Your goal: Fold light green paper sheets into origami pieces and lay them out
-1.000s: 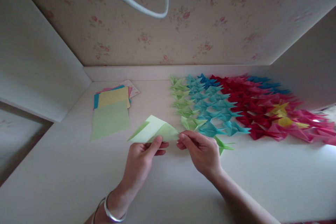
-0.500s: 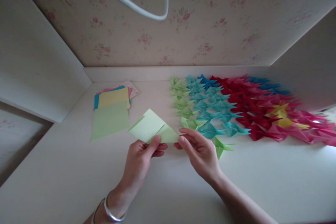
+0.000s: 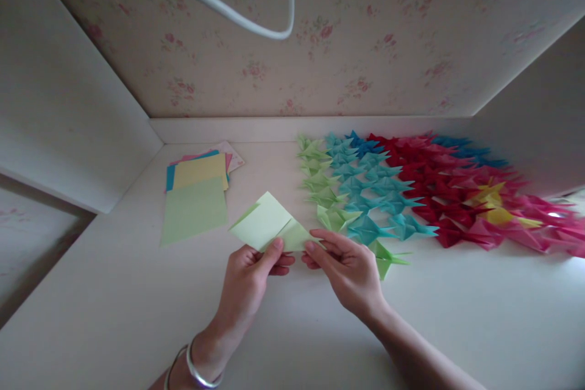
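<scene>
A light green sheet of origami paper (image 3: 267, 219), partly folded into a square on the left and a triangular flap on the right, is held above the white desk. My left hand (image 3: 251, 274) pinches its lower edge near the middle, thumb on top and fingers beneath. At the right corner, my right hand (image 3: 350, 268) grips the paper between thumb and fingers. Just beyond my right hand lies a folded green paper crane (image 3: 384, 259), partly covered by that hand. A silver bangle sits on my left wrist.
Left on the desk (image 3: 137, 292) lies a stack of coloured paper (image 3: 196, 210), green uppermost. Rows of folded cranes fill the right: green (image 3: 326, 183), teal (image 3: 365, 227), red (image 3: 450, 228), pink and yellow. A white cable (image 3: 219, 6) hangs before the floral wall.
The green paper and my left hand have shifted slightly right. My right thumb and fingers have slid a little inward along the paper's right corner.
</scene>
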`<state>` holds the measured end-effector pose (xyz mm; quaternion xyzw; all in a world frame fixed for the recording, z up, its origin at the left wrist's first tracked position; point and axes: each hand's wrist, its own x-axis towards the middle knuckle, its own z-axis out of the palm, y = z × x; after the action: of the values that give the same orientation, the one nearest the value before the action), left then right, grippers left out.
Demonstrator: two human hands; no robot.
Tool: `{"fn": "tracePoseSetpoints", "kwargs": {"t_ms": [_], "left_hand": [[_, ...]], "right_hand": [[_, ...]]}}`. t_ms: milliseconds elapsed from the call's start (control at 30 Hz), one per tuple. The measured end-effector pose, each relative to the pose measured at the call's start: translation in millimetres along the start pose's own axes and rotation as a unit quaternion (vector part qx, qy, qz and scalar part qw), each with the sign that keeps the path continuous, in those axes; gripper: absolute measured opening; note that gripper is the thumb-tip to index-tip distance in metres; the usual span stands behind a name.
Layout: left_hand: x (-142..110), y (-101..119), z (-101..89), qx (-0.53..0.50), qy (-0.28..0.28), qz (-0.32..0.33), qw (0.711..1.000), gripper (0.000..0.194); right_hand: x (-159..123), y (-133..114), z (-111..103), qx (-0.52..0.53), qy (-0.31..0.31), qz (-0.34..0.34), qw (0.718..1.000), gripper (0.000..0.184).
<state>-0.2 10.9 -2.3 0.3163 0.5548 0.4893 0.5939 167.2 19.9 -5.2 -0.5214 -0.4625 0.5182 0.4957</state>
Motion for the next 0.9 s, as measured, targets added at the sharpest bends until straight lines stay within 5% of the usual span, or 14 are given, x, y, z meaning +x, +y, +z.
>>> {"fn": "tracePoseSetpoints", "kwargs": {"t_ms": [267, 400, 600, 800, 900], "left_hand": [[-1, 4, 0.7, 0.074, -0.001, 0.027, 0.997, 0.034], [-4, 7, 2.5, 0.100, -0.013, 0.029, 0.994, 0.036], [0, 1, 1.0, 0.037, -0.013, -0.006, 0.999, 0.035], [13, 9, -9.4, -0.090, 0.098, 0.008, 0.991, 0.030], [14, 11, -11.6, -0.079, 0.085, 0.003, 0.993, 0.031]], "right_hand": [[1, 1, 4, 0.107, -0.073, 0.035, 0.991, 0.042], [1, 0, 5, 0.091, -0.062, 0.057, 0.992, 0.038], [1, -4, 3, 0.066, -0.044, 0.077, 0.994, 0.045], [13, -4, -10, 0.108, -0.014, 0.067, 0.992, 0.040], [16, -3, -14, 0.127, 0.002, 0.033, 0.991, 0.035]]}}
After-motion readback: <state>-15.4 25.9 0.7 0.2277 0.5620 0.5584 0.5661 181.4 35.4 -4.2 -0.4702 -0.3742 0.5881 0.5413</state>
